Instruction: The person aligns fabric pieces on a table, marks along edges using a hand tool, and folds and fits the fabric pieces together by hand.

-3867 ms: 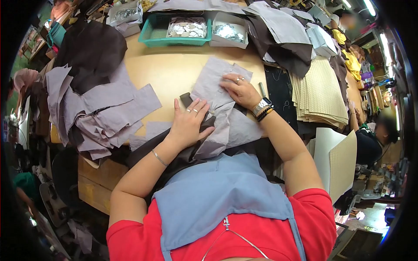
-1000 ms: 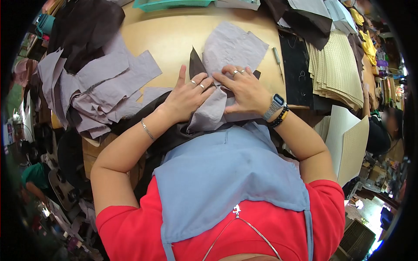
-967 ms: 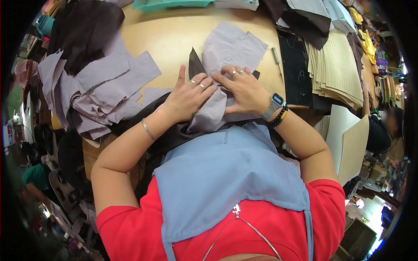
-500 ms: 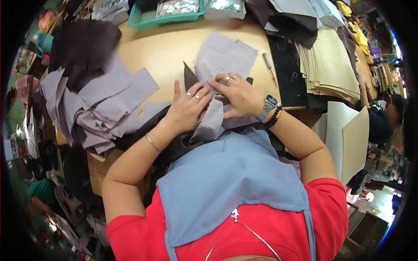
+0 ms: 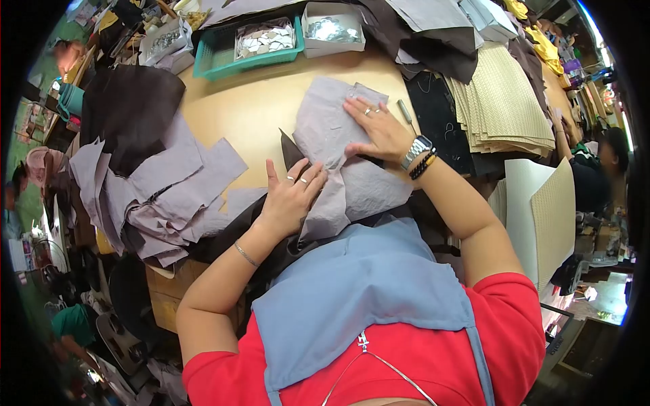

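A thin greyish-lilac sheet (image 5: 328, 122), creased and looking like cloth or lining, lies on the wooden table in front of my body. Its lower part (image 5: 372, 189) is folded and wrinkled near the table's front edge. My right hand (image 5: 382, 132) rests flat on the upper right of the sheet, fingers stretched out and thumb apart. At the sheet's left edge, my left hand (image 5: 291, 196) presses down with its fingertips, the thumb pointing up and away. A dark brown piece (image 5: 290, 150) sticks out from under the sheet beside my left fingers.
Lilac pieces (image 5: 169, 176) and dark brown pieces (image 5: 132, 108) lie piled at the left. Behind are a teal basket (image 5: 213, 62) and a white box (image 5: 332, 46) of shiny parts. A slim tool (image 5: 405, 112) and stacked cream textured sheets (image 5: 504, 101) are at the right.
My right hand has moved up and right from beside my left hand, going from bent fingers to lying flat. The lower part of the sheet is now spread wider to the right.
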The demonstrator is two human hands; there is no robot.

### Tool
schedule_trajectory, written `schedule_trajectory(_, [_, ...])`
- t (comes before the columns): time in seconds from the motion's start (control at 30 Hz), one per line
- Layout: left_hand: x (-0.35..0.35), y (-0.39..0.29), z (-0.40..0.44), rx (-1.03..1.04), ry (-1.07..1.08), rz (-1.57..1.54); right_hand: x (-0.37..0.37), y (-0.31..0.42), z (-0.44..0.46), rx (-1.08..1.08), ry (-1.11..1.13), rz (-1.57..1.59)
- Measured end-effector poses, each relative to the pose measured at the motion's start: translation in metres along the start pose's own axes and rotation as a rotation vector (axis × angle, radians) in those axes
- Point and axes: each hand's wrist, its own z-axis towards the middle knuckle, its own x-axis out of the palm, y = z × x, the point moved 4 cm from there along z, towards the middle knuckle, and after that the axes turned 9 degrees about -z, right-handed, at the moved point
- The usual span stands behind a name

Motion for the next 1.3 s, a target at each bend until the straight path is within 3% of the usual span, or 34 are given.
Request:
schedule_trajectory(0.17, [0.0, -0.003, -0.002, -0.019, 0.0, -0.001, -0.004, -0.012, 0.014, 0.192, 0.016, -0.145])
schedule_trajectory(0.47, [0.001, -0.006, -0.001, -0.083, -0.031, -0.106, -0.015, -0.016, 0.032, 0.302, 0.044, -0.322])
schedule_trajectory(0.6, [-0.003, -0.013, -0.002, -0.135, -0.082, -0.153, -0.014, -0.001, -0.001, 0.281, -0.186, 0.011])
schedule_trajectory(0.67, [-0.005, -0.014, -0.001, -0.114, -0.145, -0.227, -0.008, 0.012, -0.029, 0.257, -0.126, 0.21])
schedule_trajectory(0.77, [0.002, -0.008, 0.001, -0.095, -0.166, -0.295, -0.003, 0.045, -0.06, 0.051, -0.071, 0.202])
schedule_trajectory(0.9, [-0.009, -0.019, 0.017, -0.209, -0.245, -0.907, -0.002, 0.097, -0.076, 0.004, -0.14, 0.342])
schedule_trajectory(1.0, [-0.045, -0.035, 0.03, -0.095, -0.184, -0.693, 0.012, 0.1, -0.069, 0.024, -0.162, 0.448])
schedule_trajectory(1.07, [-0.123, -0.058, 0.039, 0.079, -0.4, -0.612, 0.021, 0.099, -0.064, -0.039, -0.218, 0.482])
schedule_trajectory(1.13, [-0.192, -0.072, 0.016, 0.184, -0.354, -0.904, 0.005, 0.101, -0.062, -0.009, -0.247, 0.543])
schedule_trajectory(1.2, [-0.235, -0.088, 0.015, 0.68, -0.305, -1.328, 0.002, 0.097, -0.058, -0.028, -0.223, 0.616])
schedule_trajectory(1.27, [-0.27, -0.095, 0.006, 1.197, -0.23, -1.71, -0.014, 0.094, -0.059, 0.02, -0.378, 0.838])
schedule_trajectory(1.3, [-0.278, -0.108, 0.002, 1.087, -0.471, -1.666, -0.014, 0.084, -0.059, 0.056, -0.422, 0.897])
